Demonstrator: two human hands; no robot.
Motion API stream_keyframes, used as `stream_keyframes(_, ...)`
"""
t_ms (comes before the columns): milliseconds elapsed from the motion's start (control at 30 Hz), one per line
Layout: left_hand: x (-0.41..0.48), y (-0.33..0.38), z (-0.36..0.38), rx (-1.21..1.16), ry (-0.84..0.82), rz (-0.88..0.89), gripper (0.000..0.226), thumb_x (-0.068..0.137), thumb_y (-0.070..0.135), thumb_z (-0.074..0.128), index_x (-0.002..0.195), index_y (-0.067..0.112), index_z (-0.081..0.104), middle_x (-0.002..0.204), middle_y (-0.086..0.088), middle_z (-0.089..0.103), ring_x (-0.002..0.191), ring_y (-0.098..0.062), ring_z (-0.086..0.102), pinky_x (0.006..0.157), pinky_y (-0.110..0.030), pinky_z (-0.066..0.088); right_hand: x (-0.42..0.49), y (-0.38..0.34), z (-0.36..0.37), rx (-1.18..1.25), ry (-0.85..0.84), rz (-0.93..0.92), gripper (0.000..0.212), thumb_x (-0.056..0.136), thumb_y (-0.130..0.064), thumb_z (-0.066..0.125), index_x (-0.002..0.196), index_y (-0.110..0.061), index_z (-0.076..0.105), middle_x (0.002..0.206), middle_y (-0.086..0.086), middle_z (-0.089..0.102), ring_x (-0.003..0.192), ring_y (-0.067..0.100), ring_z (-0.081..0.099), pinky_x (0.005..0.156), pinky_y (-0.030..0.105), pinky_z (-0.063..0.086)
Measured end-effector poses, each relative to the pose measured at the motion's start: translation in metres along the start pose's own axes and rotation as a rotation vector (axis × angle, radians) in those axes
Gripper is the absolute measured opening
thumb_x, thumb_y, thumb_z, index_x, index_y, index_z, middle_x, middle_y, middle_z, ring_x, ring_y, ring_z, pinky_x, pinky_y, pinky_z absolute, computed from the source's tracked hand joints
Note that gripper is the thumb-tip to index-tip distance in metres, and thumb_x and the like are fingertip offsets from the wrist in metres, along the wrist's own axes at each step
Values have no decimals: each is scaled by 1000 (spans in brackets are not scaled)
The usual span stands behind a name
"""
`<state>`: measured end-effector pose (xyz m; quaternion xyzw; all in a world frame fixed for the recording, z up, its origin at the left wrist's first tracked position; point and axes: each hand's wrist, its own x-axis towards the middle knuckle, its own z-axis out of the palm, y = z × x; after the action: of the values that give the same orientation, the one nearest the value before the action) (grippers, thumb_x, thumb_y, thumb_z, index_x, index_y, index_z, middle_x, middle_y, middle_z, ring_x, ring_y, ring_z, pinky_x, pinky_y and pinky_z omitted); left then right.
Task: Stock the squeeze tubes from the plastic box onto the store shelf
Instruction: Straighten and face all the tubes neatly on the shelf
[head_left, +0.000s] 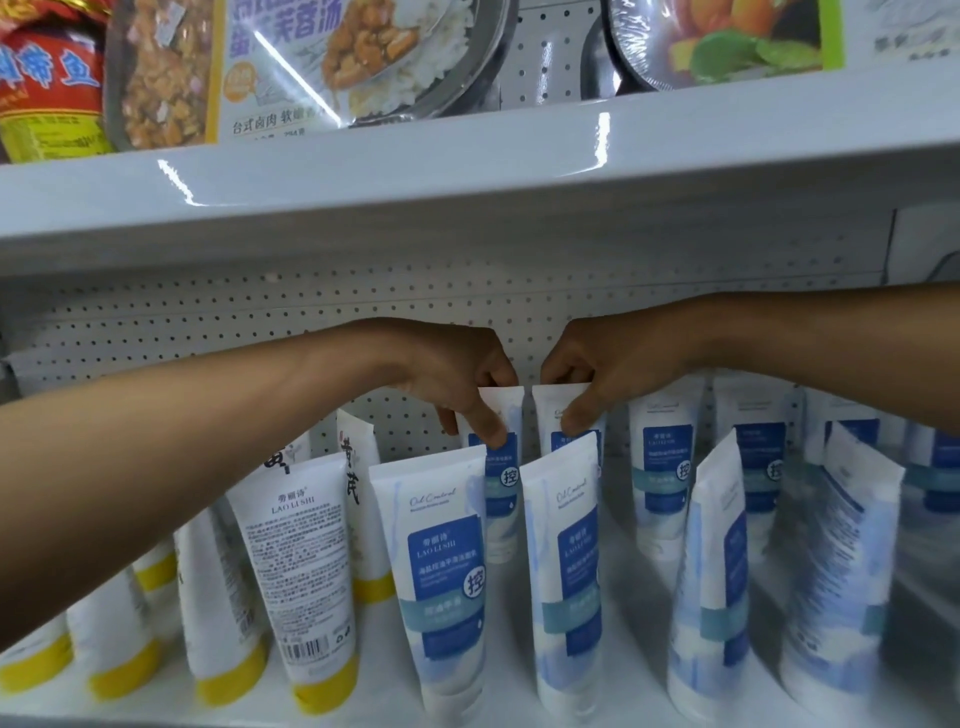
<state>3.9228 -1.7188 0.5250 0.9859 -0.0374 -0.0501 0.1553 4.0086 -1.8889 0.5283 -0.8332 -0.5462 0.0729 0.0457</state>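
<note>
At the rear row of the store shelf (644, 623), the left hand (457, 379) is pinching the crimped top of the left rear tube (506, 415) between curled fingers and thumb. The right hand (587, 379) is pinching the right rear tube (548, 415) likewise. Both blue-labelled squeeze tubes are standing upright, cap down, just beside each other. Two matching front tubes (441, 571) are standing before them. Yellow-capped tubes (301, 561) are occupying the left section. Food packs (291, 62) are sitting on the upper shelf (467, 171).

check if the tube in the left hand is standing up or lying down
Standing up: the left hand pinches its flat top edge, and the tube runs straight down behind a front tube.
</note>
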Motion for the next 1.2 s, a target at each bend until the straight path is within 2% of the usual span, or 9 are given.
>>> stream_keyframes(133, 0, 0, 1, 45, 19, 5, 21, 78, 20, 78, 98, 19, 70, 89, 10, 72, 83, -8, 68, 72, -23, 58, -11, -1, -17, 7, 85, 15, 26, 88, -34, 65, 108, -18, 70, 103, -9, 71, 94, 6, 67, 89, 26, 53)
stream_keyframes(267, -1, -2, 2, 76, 41, 16, 21, 80, 22, 76, 100, 20, 70, 94, 9, 72, 84, -6, 67, 70, -21, 58, -23, 7, -29, 66, 137, 43, 26, 90, -29, 62, 109, -13, 70, 100, -2, 74, 87, 11, 71, 89, 31, 55)
stream_keyframes(400, -3, 1, 3, 90, 31, 23, 15, 80, 23, 77, 91, 27, 68, 87, 16, 70, 75, 1, 65, 68, -17, 56, -35, 15, -25, 15, 117, 82, 25, 88, -31, 65, 108, -17, 71, 102, -7, 73, 92, 6, 69, 93, 31, 53)
stream_keyframes(600, -7, 7, -4, 158, 49, 11, 25, 81, 32, 74, 104, 22, 71, 101, 11, 73, 94, -6, 67, 90, -32, 55, -46, 13, -22, -8, 189, 116, 35, 87, -36, 66, 119, -21, 65, 113, -10, 67, 103, 5, 63, 97, 28, 50)
stream_keyframes(700, -19, 13, -11, 146, 163, 33, 29, 83, 44, 70, 110, 32, 68, 105, 19, 70, 97, 2, 63, 94, -24, 49, -54, 11, -23, -34, 314, 85, 37, 86, -36, 67, 121, -26, 61, 116, -12, 62, 103, 1, 59, 93, 22, 48)
stream_keyframes(800, -40, 24, -10, 170, 327, 52, 30, 87, 48, 63, 114, 35, 65, 113, 18, 66, 103, 0, 61, 91, -19, 46, -70, 3, -22, -45, 414, 31, 35, 88, -31, 65, 122, -27, 60, 116, -14, 59, 101, -4, 57, 83, 12, 43)
stream_keyframes(867, -57, 33, -3, 224, 401, 64, 29, 92, 46, 55, 117, 33, 64, 118, 16, 63, 105, -1, 58, 90, -16, 44, -83, -1, -18, -44, 433, 17, 33, 90, -29, 63, 122, -28, 59, 115, -16, 58, 104, -2, 57, 84, 12, 42)
stream_keyframes(1033, -102, 64, 18, 271, 502, 49, 39, 96, 47, 42, 127, 29, 58, 129, 14, 58, 109, 0, 53, 90, -19, 39, -123, -13, -9, -44, 462, -41, 32, 92, -28, 58, 124, -27, 58, 117, -17, 59, 107, -1, 57, 86, 8, 42)
stream_keyframes(1200, -142, 116, 48, 284, 745, 82, 42, 90, 51, 48, 126, 33, 58, 128, 18, 58, 116, 0, 52, 97, -25, 41, -185, -27, -4, -49, 549, -168, 33, 91, -31, 58, 122, -23, 61, 117, -13, 64, 103, -5, 59, 90, 9, 46)
